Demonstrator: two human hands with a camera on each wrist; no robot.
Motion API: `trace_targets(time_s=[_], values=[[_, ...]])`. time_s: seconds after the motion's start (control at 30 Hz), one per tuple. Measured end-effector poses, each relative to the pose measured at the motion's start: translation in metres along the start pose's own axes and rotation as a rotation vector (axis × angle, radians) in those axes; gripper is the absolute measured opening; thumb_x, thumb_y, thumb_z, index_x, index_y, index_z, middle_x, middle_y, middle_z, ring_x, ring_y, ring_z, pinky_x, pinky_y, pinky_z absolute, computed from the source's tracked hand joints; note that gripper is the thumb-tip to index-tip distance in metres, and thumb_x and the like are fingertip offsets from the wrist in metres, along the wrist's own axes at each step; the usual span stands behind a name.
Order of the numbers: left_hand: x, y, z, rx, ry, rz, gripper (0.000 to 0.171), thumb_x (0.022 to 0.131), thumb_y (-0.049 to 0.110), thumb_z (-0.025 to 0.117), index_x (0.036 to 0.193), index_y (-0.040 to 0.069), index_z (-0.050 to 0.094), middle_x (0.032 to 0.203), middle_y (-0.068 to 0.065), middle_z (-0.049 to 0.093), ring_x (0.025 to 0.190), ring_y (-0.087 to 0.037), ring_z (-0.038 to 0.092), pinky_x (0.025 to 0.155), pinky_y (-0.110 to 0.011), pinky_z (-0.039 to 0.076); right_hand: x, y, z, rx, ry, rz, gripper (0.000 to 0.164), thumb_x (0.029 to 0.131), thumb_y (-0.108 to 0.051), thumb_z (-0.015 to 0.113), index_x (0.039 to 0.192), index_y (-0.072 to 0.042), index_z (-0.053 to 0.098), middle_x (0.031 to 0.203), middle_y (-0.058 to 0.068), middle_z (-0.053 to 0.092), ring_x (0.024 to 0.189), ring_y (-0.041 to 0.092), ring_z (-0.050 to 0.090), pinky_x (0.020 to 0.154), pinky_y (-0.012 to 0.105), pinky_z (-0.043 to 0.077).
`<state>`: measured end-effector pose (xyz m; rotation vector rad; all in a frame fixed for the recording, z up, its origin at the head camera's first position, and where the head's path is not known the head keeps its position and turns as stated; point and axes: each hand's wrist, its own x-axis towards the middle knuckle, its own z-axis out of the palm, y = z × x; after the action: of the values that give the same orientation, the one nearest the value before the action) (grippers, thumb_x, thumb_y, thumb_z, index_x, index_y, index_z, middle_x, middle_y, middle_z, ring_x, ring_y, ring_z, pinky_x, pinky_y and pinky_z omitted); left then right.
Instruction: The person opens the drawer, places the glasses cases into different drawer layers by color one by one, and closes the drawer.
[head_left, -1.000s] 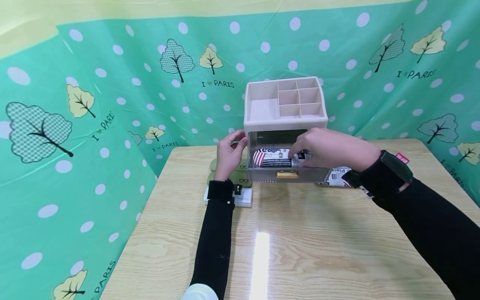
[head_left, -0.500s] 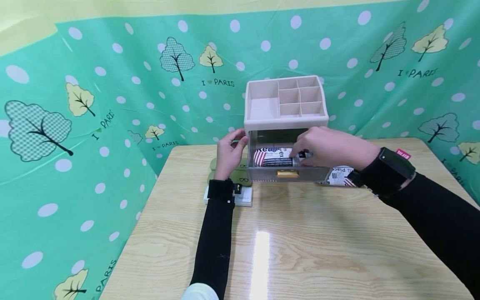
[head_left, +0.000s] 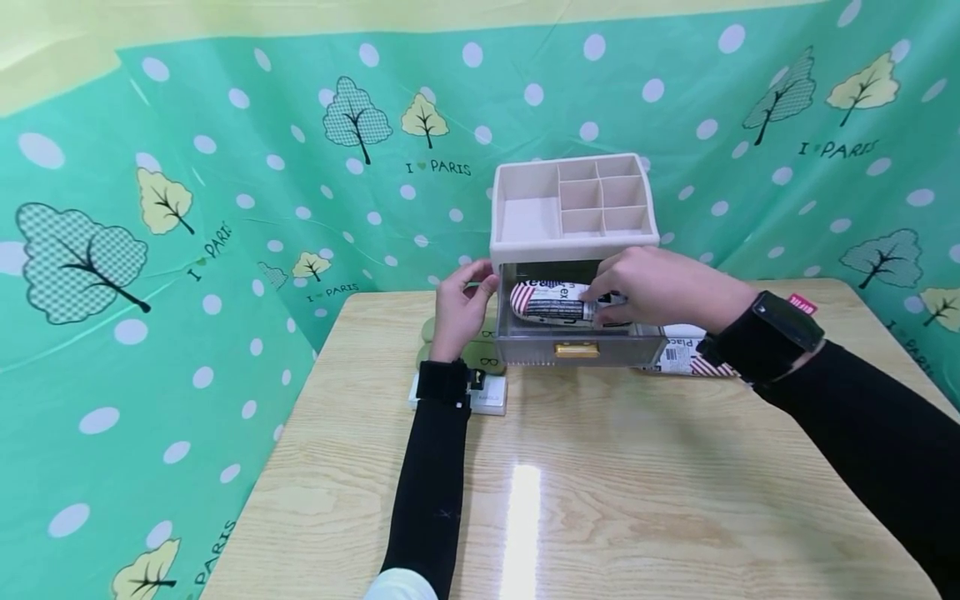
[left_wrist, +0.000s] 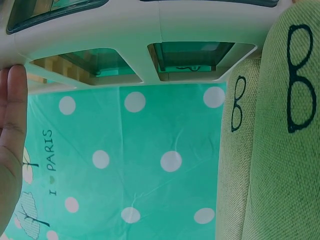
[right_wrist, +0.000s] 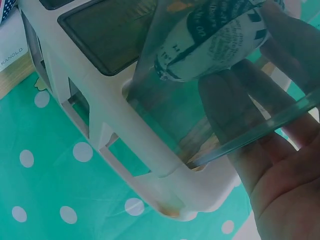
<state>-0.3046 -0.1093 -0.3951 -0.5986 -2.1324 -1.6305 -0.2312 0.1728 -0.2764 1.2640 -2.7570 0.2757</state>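
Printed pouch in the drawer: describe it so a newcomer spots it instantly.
Find the white desktop organizer on the wooden table, then its pulled-out, gold-handled drawer. Inside is the red-striped pouch with black lettering, set apart from the similarly printed item at right by being in the drawer.

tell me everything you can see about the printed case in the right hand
The case is long with a rounded left end, white with black lettering and red stripes; material unclear. It is sideways in the open drawer, its right end gripped by the right hand. Drawer-floor contact is unclear.
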Motion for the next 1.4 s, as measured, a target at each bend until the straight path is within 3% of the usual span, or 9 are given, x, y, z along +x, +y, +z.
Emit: trace_targets(time_s=[0.13, 0.47, 0.77, 0.97, 1.13, 1.3, 1.4], values=[[-0.001, 0.003, 0.001, 0.010, 0.009, -0.008, 0.032, 0.097, 0.016, 0.067, 0.123, -0.002, 0.069, 0.113, -0.020, 0.071, 0.103, -0.031, 0.068, 0.089, -0.046, 0.060, 0.001, 0.004, 0.001, -0.005, 0.036, -0.018, 0.023, 0.082, -0.015, 0.087, 0.104, -0.008, 0.081, 0.088, 0.002, 0.077, 0.080, 0.017, 0.072, 0.069, 0.034, 0.062], [-0.007, 0.033, -0.001, 0.020, 0.009, -0.025, 0.031, 0.098, 0.013, 0.066, 0.123, -0.006, 0.067, 0.112, -0.022, 0.070, 0.103, -0.032, 0.067, 0.090, -0.047, 0.059, 0.003, 0.012, 0.003, -0.052, 0.079, -0.027, 0.021, 0.082, -0.017, 0.087, 0.099, -0.007, 0.082, 0.089, 0.004, 0.078, 0.081, 0.021, 0.074, 0.071, 0.039, 0.063], [-0.005, 0.027, -0.001, 0.024, 0.004, -0.017, 0.031, 0.098, 0.014, 0.066, 0.122, -0.005, 0.068, 0.111, -0.021, 0.071, 0.101, -0.030, 0.067, 0.087, -0.045, 0.060, 0.006, 0.011, 0.003, -0.155, 0.072, -0.013, 0.008, 0.083, -0.016, 0.086, 0.084, -0.011, 0.080, 0.076, -0.001, 0.073, 0.067, 0.015, 0.068, 0.059, 0.035, 0.059], [-0.001, 0.004, 0.000, 0.022, 0.006, -0.015, 0.033, 0.097, 0.019, 0.067, 0.123, 0.000, 0.070, 0.113, -0.018, 0.071, 0.102, -0.027, 0.067, 0.087, -0.042, 0.061, 0.009, 0.011, 0.003, -0.213, 0.066, -0.016, 0.013, 0.085, -0.016, 0.085, 0.076, -0.012, 0.075, 0.069, -0.003, 0.069, 0.059, 0.011, 0.060, 0.053, 0.032, 0.055], [0.000, -0.001, -0.001, -0.001, -0.005, 0.011, 0.035, 0.096, 0.026, 0.068, 0.122, 0.003, 0.071, 0.110, -0.013, 0.073, 0.100, -0.023, 0.068, 0.086, -0.038, 0.061, 0.009, 0.012, 0.003, -0.209, 0.064, -0.009, 0.019, 0.086, -0.018, 0.084, 0.073, -0.014, 0.071, 0.065, -0.006, 0.064, 0.056, 0.009, 0.054, 0.051, 0.031, 0.051], [0.000, -0.001, -0.002, 0.008, -0.013, 0.023, 0.037, 0.097, 0.030, 0.067, 0.124, 0.004, 0.071, 0.111, -0.011, 0.073, 0.100, -0.021, 0.068, 0.086, -0.032, 0.061, 0.007, 0.011, 0.003, -0.206, 0.069, 0.015, 0.016, 0.086, -0.018, 0.085, 0.075, -0.013, 0.073, 0.067, -0.004, 0.066, 0.058, 0.010, 0.056, 0.053, 0.033, 0.054], [-0.001, -0.001, -0.002, 0.018, -0.007, 0.016, 0.037, 0.097, 0.029, 0.067, 0.124, 0.004, 0.071, 0.111, -0.011, 0.073, 0.101, -0.021, 0.068, 0.086, -0.032, 0.061, 0.007, 0.010, 0.004, -0.242, 0.080, 0.009, 0.011, 0.084, -0.016, 0.086, 0.080, -0.011, 0.077, 0.072, -0.001, 0.071, 0.064, 0.015, 0.065, 0.059, 0.036, 0.060]])
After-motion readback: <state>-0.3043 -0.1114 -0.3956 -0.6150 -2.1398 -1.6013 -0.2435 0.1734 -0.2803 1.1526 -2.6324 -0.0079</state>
